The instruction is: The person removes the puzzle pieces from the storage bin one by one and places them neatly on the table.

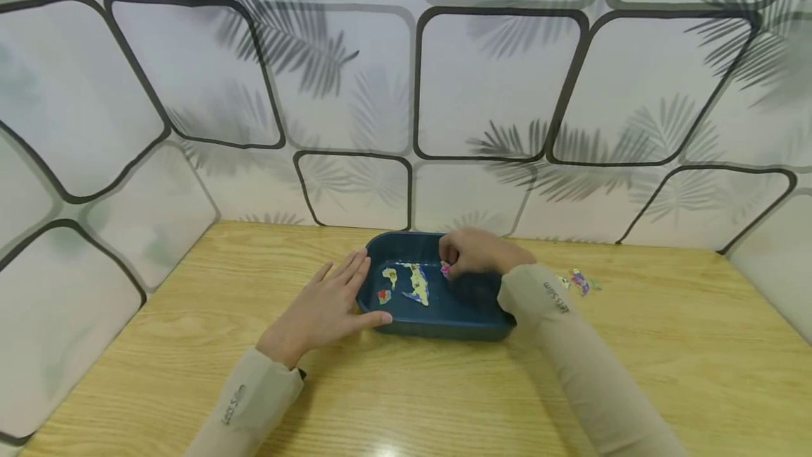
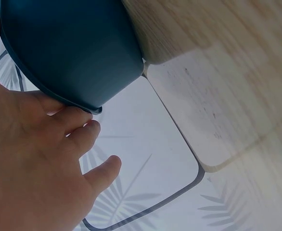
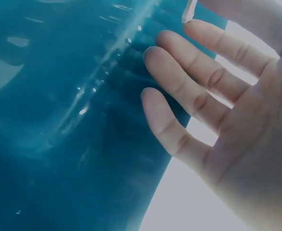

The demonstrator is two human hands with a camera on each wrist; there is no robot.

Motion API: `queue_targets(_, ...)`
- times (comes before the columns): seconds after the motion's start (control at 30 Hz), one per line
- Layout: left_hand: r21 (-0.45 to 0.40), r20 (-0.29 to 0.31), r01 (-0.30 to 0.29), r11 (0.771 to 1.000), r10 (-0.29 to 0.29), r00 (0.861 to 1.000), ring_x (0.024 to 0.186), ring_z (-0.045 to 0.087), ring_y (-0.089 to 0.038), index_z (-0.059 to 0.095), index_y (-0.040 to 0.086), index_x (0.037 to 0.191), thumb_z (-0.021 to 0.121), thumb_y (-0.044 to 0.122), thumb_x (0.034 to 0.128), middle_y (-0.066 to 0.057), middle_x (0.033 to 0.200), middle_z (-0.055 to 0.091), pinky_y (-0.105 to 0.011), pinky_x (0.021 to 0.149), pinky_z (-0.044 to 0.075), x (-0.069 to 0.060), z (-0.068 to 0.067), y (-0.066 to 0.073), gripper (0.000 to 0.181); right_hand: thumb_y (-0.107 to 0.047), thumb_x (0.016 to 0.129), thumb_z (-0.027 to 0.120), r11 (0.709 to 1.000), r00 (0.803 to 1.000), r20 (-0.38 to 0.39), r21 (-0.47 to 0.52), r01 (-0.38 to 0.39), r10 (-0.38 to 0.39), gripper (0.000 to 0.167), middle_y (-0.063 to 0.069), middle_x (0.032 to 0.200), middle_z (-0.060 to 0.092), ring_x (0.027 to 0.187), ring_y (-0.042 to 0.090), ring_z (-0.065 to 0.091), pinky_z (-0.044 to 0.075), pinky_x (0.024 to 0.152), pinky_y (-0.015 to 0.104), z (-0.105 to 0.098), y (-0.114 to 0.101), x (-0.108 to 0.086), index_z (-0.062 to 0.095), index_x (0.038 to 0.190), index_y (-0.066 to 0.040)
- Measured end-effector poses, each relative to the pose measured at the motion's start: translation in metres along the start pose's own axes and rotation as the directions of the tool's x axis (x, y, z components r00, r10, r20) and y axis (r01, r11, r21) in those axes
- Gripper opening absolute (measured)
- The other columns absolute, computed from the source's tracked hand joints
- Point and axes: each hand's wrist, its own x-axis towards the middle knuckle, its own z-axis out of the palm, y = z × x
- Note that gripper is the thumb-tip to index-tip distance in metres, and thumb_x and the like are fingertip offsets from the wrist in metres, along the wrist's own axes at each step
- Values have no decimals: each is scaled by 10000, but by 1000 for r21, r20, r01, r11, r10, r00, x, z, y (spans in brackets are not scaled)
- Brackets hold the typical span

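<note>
Pinching a pink piece (image 1: 445,270) in the right grip (image 1: 477,251), inside the tray (image 1: 447,307) near three more pieces (image 1: 416,285), and touching the rim with a loose, uncurled left grip (image 1: 326,312)!

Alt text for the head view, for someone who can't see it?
A right hand pinches a small pink piece over a dark blue tray, while the left hand rests against the tray's left side. Other colourful pieces lie in the tray; more pieces lie on the wooden table to its right.
</note>
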Motion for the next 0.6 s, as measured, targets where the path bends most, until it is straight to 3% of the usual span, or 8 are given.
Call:
queue_targets(0.27, 3, 2, 0, 1000, 0, 1000, 1524, 187, -340, 270, -66, 1568, 552, 644, 958, -206, 1652, 195, -581, 1200, 167, 0, 0, -1, 978, -143, 885, 793, 1000, 1000, -20, -22, -1, 1, 187, 48, 907, 665, 844, 209, 631, 543, 806, 400, -16, 1, -5, 696, 1004, -37)
queue_targets(0.6, 36, -5, -3, 999, 3, 1000, 1521, 200, -340, 278, -65, 1566, 540, 660, 953, -205, 1649, 205, -588, 1195, 175, 0, 1, -1, 985, -114, 863, 805, 998, 997, -71, -53, 29, -33, 158, 29, 840, 651, 800, 202, 625, 538, 780, 413, -27, 10, -16, 686, 934, -40)
